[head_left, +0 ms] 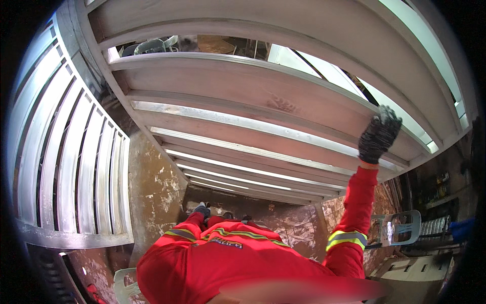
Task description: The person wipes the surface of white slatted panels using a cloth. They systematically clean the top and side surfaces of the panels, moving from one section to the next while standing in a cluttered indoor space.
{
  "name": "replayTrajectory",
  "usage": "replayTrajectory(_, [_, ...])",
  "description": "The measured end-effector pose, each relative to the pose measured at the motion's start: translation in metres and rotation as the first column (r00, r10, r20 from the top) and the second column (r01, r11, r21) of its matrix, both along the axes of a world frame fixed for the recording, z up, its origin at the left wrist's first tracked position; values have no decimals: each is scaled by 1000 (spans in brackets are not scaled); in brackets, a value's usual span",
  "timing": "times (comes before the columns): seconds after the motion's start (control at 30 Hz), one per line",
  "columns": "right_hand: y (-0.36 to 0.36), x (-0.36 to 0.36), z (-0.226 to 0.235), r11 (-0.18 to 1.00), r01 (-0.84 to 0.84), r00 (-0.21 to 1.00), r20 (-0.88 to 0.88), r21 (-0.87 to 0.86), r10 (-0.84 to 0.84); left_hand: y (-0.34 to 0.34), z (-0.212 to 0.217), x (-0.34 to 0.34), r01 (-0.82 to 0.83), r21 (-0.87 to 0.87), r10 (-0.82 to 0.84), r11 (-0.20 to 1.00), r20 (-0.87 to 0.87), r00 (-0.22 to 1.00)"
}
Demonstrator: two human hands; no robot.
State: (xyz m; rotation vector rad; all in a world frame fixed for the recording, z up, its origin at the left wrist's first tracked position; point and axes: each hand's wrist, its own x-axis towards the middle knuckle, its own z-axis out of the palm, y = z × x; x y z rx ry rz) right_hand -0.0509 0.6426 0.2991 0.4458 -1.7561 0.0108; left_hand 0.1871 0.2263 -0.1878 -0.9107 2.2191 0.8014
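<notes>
A large, pale-painted slatted panel (243, 83) stands before me, its broad horizontal slats separated by narrow gaps. My right hand (379, 134), in a dark grey knitted glove, is raised to the panel's right side. Its fingers curl over the upper edge of one slat, and the fingertips are partly hidden. Low by my body, beneath the panel's lower end, is my left hand (203, 210), also gloved. Only a small part of it shows beyond the red sleeve, so its fingers cannot be made out. A dark smudge marks the middle of the slat that my right hand touches.
Another slatted metal panel (76, 167) stands at the left. A grey plastic chair (412, 226) is at the right, and part of a pale chair (124, 285) shows at lower left. The brown floor (157, 187) is stained and blotched with white.
</notes>
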Motion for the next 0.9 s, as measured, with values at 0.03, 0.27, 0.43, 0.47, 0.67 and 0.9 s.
replayTrajectory(0.03, [-15, -3, -1, 997, -75, 997, 22, -29, 75, 0, -9, -9, 15, -7, -15, 1000, -42, 999])
replayTrajectory(0.27, [-250, 10, -23, 933, -344, 938, -5, -102, 346, -3, -66, -14, -57, 52, 64, 997, -133, 989])
replayTrajectory(0.43, [-443, 41, -17, 853, -519, 839, 225, 57, 496, -29, -99, 44, -317, -46, 311, 947, -101, 945])
replayTrajectory(0.47, [-466, 60, -9, 821, -552, 818, 281, 144, 501, -32, -101, 55, -440, -40, 425, 897, -190, 885])
replayTrajectory(0.67, [-503, 105, -21, 156, -985, 148, 800, 69, 582, -96, -10, 48, -581, 158, 570, 799, -509, 645])
replayTrajectory(0.9, [-486, 22, 8, 776, -631, 751, 267, 17, 604, -191, 128, 12, -481, 506, 567, 716, -824, -22])
